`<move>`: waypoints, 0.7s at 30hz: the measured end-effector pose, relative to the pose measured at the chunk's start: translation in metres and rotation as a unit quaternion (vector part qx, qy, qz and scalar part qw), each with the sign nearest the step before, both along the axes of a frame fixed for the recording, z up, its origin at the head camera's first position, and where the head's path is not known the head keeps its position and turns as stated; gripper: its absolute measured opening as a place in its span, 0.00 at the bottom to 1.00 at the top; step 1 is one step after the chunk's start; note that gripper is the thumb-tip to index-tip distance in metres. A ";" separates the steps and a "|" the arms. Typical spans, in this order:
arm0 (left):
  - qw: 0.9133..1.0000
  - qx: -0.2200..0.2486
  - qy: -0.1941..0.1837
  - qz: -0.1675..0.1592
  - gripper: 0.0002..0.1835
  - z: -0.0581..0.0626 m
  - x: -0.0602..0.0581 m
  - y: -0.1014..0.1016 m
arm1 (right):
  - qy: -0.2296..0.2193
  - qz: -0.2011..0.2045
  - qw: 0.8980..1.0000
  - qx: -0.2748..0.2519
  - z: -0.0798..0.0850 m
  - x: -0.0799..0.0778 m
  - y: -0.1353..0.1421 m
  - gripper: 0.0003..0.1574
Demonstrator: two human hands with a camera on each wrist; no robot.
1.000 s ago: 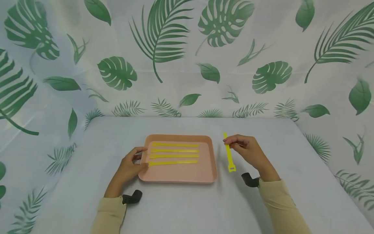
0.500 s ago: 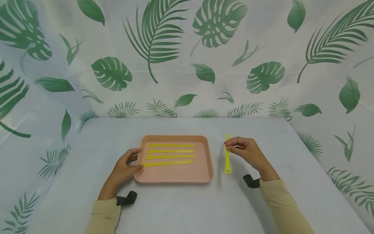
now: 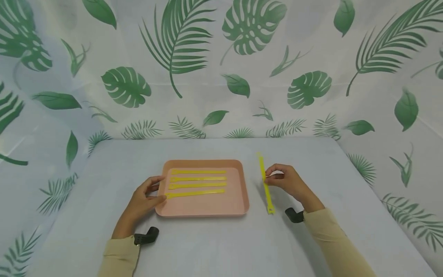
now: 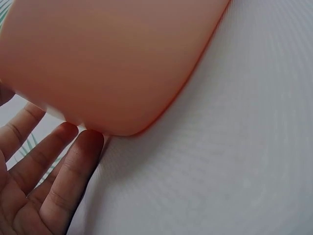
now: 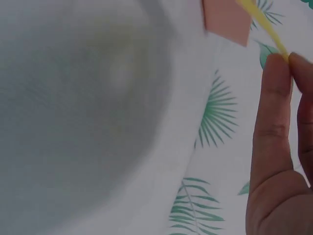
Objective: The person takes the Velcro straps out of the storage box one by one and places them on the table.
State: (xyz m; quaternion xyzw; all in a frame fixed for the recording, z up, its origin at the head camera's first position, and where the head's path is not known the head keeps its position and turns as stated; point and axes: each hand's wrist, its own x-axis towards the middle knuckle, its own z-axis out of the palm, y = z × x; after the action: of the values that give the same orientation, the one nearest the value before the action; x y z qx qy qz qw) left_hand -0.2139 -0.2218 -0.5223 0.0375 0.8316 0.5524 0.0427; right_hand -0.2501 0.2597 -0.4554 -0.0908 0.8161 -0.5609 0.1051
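Looks like a small screened-off recording booth; cannot say whether inside a home, lab or office. Closed in at the back and both sides by white hangings (image 3: 207, 96) printed with green leaves. Furnished with a pale, smooth bench (image 3: 207, 246) standing before them. Equipped with black wrist cameras (image 3: 147, 236).

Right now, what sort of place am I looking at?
Probably a makeshift recording booth for tabletop work: leaf-printed sheeting lines three sides of a pale table, and black wrist-worn devices look like cameras.
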 end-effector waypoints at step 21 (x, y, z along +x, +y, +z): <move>1.000 0.005 0.002 -0.002 0.37 0.004 0.002 0.002 | -0.120 -0.031 0.991 -0.050 -0.025 -0.008 -0.003 0.17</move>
State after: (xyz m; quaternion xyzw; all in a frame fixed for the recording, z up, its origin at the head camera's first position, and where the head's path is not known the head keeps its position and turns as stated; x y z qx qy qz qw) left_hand -0.2118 -0.2197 -0.5186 0.0405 0.8287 0.5567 0.0420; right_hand -0.2584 0.2570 -0.4805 -0.0023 0.7711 -0.6107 0.1801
